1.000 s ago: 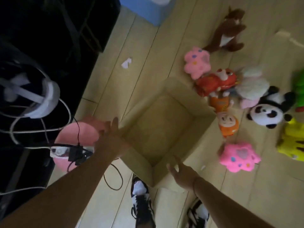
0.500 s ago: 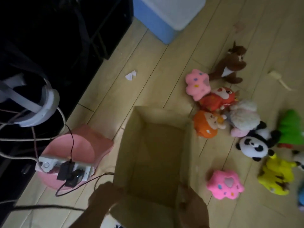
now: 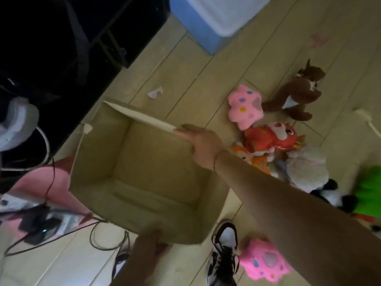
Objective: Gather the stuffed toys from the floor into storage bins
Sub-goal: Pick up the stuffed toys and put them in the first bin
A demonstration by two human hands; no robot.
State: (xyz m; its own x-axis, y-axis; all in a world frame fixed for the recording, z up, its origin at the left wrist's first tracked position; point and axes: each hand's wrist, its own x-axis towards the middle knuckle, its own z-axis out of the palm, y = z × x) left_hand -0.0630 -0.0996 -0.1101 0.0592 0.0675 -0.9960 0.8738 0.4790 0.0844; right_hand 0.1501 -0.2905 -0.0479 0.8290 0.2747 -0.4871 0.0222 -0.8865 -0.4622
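On the floor, the right hand (image 3: 203, 148) pinched the box's (image 3: 144, 162) far flap; the left hand (image 3: 149, 243) held its near edge. Light, bendy cardboard, probably.

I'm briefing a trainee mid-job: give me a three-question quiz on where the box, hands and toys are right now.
1. True or false: the cardboard box already holds a toy.
2. Which hand grips the box's far rim? A left B right
3. Fill in: the brown plush lies on the ____.

Key: 1 false, the inside shows bare. 2 B, the right hand; the left hand holds the near edge. 3 floor.
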